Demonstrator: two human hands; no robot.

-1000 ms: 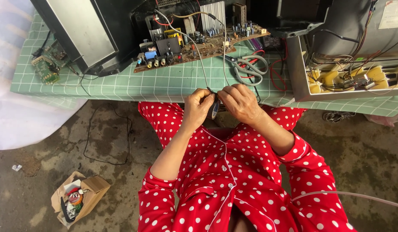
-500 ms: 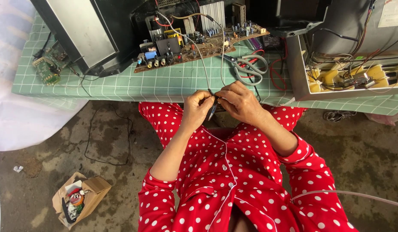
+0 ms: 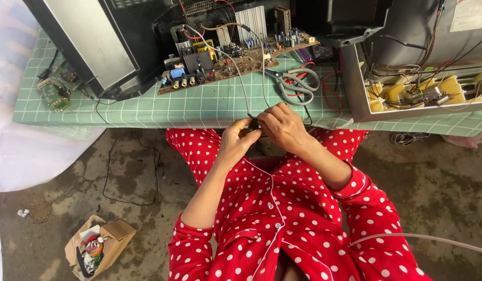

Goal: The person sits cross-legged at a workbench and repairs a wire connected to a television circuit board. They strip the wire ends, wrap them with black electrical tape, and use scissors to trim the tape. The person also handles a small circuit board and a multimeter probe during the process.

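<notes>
Between my fingers (image 3: 251, 127) sits a small dark connector (image 3: 254, 125), I think, both hands pinching it. Its thin wires (image 3: 241, 78) are light and limp, so I grip the stiff plug.

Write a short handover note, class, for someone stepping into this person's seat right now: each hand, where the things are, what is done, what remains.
Left hand: pinching a small dark piece on the end of thin wires, just off the table edge.
Right hand: grip closed on the same piece from the other side.
The wires run up to the circuit board on the green checked cloth. Grey-handled scissors lie beside the board, untouched.
Done: board is out of its casing and the wire ends are in hand.
Left: whatever is being worked at the wire ends looks unfinished; the detail is too small to tell.
</notes>
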